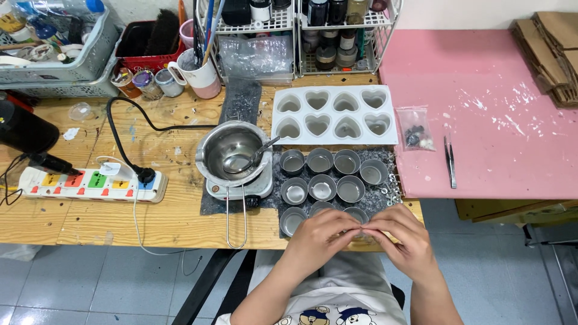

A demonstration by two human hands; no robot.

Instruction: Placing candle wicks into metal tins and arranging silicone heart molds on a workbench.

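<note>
- Pink board [481, 108] covers the desk's right end, cardboard stack [551, 54] at its far right corner.
- White heart mould [334, 114] lies mid-desk, beyond the round metal tins [328, 180].
- Small clear bag [415, 128] of dark bits rests on the board's left edge.
- Left hand [319, 238] and right hand [403, 238] meet at the desk's near edge, fingertips pinched together on something too small to make out.

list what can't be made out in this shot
- What the left hand and right hand pinch between their fingertips: too small and covered by the fingers, head view.
- Front row of tins: partly hidden behind both hands, so their count is unclear.
- Contents of the small bag: too small to identify.
- Basket at top left: cut off by the frame edge.
- Pot: glare hides whether it holds anything besides the spoon.
</note>
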